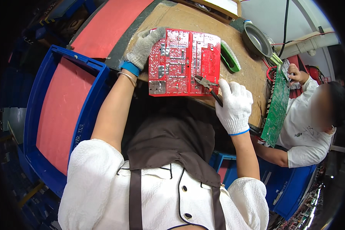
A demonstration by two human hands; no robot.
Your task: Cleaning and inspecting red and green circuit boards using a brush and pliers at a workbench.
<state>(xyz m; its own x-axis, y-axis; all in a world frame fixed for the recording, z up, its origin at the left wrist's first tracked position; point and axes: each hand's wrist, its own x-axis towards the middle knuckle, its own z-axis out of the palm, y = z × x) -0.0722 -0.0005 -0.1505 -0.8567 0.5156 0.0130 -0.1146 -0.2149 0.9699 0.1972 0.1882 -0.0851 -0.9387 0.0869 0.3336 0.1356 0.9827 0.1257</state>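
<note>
At the near edge of the worktop [253,82], my left hand [143,48] has the red circuit board [176,61] gripped by its left side, and my right hand [234,102] is wrapped around some pliers [207,84], tips over the board's lower right. Green brush [230,58] lies just beside it.

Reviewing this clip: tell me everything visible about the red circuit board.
The red circuit board is a broad, roughly rectangular panel, its visible face crowded with shiny, silvery solder and crossed lengthwise by a narrow dark line. The grey-gloved left hand holds its upper left corner. It overlaps the near edge of the worktable. Cutters extend over its lower right; contact there is unclear.
</note>
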